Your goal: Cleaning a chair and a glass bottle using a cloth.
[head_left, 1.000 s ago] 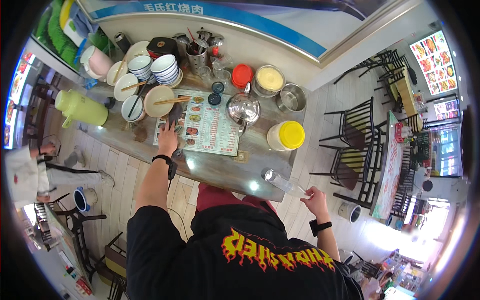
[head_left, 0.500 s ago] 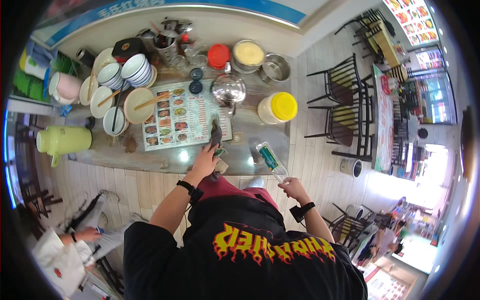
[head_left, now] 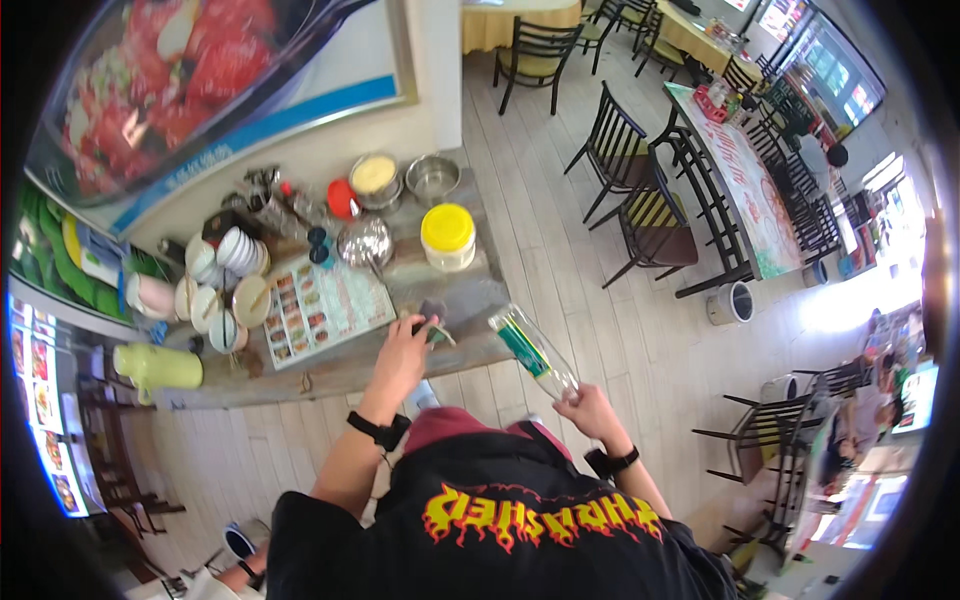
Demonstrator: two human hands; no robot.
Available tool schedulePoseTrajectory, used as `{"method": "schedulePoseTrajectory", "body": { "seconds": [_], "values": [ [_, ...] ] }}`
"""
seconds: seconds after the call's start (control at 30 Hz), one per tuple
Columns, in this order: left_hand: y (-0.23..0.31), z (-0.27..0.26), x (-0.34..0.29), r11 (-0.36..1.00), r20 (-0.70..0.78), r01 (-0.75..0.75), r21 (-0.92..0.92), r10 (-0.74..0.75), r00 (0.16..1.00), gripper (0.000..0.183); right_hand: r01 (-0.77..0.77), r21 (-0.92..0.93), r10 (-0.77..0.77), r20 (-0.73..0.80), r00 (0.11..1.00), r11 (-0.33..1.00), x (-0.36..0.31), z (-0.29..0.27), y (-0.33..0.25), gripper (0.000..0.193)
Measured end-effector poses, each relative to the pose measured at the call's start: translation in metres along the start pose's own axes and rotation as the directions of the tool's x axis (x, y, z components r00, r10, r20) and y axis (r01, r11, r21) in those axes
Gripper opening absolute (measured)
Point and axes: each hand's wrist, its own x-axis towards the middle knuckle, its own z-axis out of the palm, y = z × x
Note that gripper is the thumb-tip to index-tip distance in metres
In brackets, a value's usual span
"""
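Note:
My left hand is closed on a dark grey cloth, pressed to the table top near its front edge, just right of the menu sheet. A greenish fold of the cloth sticks out beside my fingers. Off the table's right corner, my right hand grips a clear bottle by its narrow neck. The bottle has a green label and lies tilted, its base toward the table. Whether any liquid is inside, I cannot tell.
On the table stand a yellow-lidded tub, a shiny metal kettle, a metal bowl, stacked bowls and a green thermos jug. Chairs and a long table stand to the right.
My view has swung to the right, so the table sits further left. My left hand has slid the cloth rightward, off the menu sheet's edge. The bottle stays in my right hand.

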Motion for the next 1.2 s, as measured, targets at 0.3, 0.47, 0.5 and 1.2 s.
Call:
{"method": "schedulePoseTrajectory", "body": {
  "seconds": [0.3, 0.47, 0.5, 1.2],
  "values": [
    [0.135, 0.019, 0.022, 1.0, 0.031, 0.019, -0.02, -0.019, 0.999, 0.031, -0.059, 0.072, 0.067, -0.116, 0.991, 0.996, -0.081, -0.075, 0.127, 0.021],
    [0.186, 0.023, 0.036, 0.992, -0.062, 0.098, -0.082, -0.103, 0.993, 0.033, -0.096, 0.286, 0.131, -0.107, 0.986, 0.953, -0.105, -0.113, 0.146, 0.023],
    [0.194, 0.024, 0.037, 0.993, -0.083, 0.1, -0.065, -0.105, 0.991, 0.033, -0.066, 0.336, 0.113, -0.12, 0.986, 0.939, -0.105, -0.118, 0.146, 0.023],
    [0.234, 0.05, 0.155, 0.187, -0.019, -0.077, -0.979, 0.294, 0.956, 0.056, 0.007, 0.228, 0.01, -0.074, 0.997, 0.974, 0.016, -0.181, 0.057, 0.029]
  ]
}}
